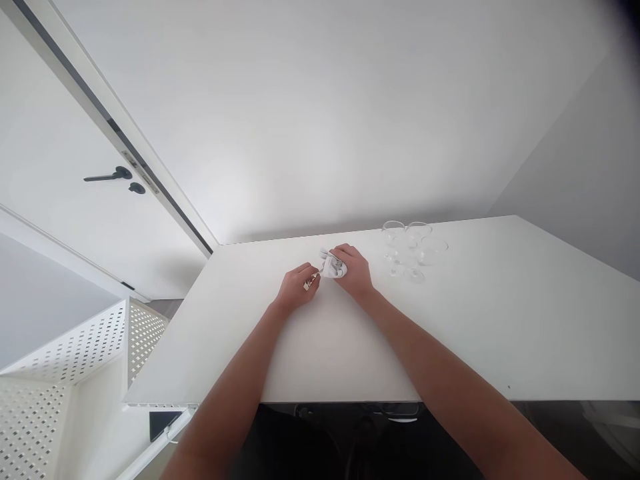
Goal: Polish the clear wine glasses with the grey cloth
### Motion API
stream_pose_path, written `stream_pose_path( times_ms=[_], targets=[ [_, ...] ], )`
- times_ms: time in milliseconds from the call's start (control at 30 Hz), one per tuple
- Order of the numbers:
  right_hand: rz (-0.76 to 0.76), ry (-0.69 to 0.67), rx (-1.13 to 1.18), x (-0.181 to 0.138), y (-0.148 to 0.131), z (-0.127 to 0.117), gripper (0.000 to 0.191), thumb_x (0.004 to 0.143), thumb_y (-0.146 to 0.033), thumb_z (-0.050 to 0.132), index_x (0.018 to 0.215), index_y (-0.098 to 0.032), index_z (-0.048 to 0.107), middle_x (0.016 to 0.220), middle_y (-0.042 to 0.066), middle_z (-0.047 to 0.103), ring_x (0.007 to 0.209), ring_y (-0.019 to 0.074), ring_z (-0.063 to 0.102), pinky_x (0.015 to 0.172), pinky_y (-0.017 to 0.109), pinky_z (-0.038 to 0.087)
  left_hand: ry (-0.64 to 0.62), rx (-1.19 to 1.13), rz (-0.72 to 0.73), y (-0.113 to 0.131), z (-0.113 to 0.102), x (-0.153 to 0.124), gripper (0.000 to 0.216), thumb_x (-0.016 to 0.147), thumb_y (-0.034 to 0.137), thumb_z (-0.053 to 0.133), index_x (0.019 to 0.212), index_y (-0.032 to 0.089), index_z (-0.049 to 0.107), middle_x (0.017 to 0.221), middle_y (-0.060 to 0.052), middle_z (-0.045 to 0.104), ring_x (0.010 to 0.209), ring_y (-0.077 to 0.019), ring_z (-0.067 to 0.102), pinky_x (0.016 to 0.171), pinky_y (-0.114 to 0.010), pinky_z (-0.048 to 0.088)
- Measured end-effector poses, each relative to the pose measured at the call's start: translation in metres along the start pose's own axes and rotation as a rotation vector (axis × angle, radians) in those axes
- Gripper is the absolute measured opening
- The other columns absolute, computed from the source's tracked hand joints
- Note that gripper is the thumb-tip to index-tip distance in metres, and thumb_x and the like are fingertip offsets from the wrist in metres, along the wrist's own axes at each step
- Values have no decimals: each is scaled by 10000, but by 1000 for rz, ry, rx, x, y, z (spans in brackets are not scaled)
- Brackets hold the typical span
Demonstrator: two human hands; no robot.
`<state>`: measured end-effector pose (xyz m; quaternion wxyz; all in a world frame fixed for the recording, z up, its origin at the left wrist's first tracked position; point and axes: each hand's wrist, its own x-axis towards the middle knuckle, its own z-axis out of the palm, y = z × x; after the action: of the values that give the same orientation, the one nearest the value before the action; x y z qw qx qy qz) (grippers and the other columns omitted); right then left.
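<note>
Two hands near mid-desk (225,320); right hand (354,270) has its grip wrapped around a bunched white cloth (331,266), between the hands over the desk; left hand (296,288) has its grip curled on a small pale piece (309,283), can't tell if it's cloth; clear glasses (427,256) clustered right of the right hand; door handle (120,173) far left.

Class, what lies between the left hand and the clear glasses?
In the head view, the right hand and the white bundle it holds lie between the left hand and the glasses.
</note>
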<state>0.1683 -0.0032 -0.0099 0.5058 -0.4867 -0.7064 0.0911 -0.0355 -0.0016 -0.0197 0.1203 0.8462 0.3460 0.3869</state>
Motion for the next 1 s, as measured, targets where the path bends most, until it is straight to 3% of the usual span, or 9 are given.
stream_pose_path(
  times_ms=[100,200,300,367,500,667,767,867,1000],
  targets=[
    [142,-1,62,2,0,2,117,740,-255,654,827,-227,727,881,38,693,800,208,614,681,313,460,-35,-90,-38,1,2,0,106,938,256,528,902,210,616,774,-15,555,615,-114,482,582,-256,413],
    [506,19,308,5,4,4,123,739,-315,661,683,-206,664,723,17,655,687,184,597,626,303,452,-75,-148,-81,0,3,0,117,932,255,533,851,207,603,742,-8,529,623,-120,456,594,-259,414],
    [822,104,633,11,8,5,191,715,-377,722,732,-198,658,728,14,660,705,189,610,611,299,471,-80,-182,-105,0,3,1,118,924,259,543,834,205,596,734,-6,528,626,-122,451,588,-261,401],
    [903,159,872,13,10,5,243,673,-373,781,798,-202,660,782,11,673,745,188,620,624,292,491,-67,-201,-115,1,1,2,121,921,267,552,829,203,596,732,-5,530,626,-121,447,584,-260,392],
    [907,115,1246,15,9,3,243,696,-358,797,785,-223,616,761,-12,640,734,170,602,634,280,501,-29,-249,-163,6,-4,5,150,920,304,581,822,196,617,703,-1,535,632,-120,467,590,-258,390],
    [756,-64,1454,12,-1,0,224,843,-457,698,844,-242,636,849,0,683,836,202,634,750,331,534,27,-438,-296,12,-7,7,235,924,412,624,855,189,640,658,19,522,531,-100,480,551,-268,394],
    [681,-148,1468,11,-9,-1,316,905,-553,614,932,-244,673,990,36,715,989,246,648,853,380,540,57,-531,-346,12,-7,8,242,928,425,634,867,191,643,644,27,516,493,-92,496,545,-274,421],
    [591,-121,1412,10,-15,0,408,926,-627,566,1042,-253,685,1090,50,713,1102,264,630,922,402,525,57,-604,-406,11,-7,10,258,937,441,629,874,192,635,647,18,524,526,-101,513,537,-274,464],
    [506,-160,1249,5,-15,6,456,887,-653,630,1104,-256,683,1055,60,712,1048,256,644,911,397,515,-27,-711,-470,11,-5,11,319,925,492,631,881,176,654,792,-49,592,702,-155,597,495,-267,516]
  ],
)
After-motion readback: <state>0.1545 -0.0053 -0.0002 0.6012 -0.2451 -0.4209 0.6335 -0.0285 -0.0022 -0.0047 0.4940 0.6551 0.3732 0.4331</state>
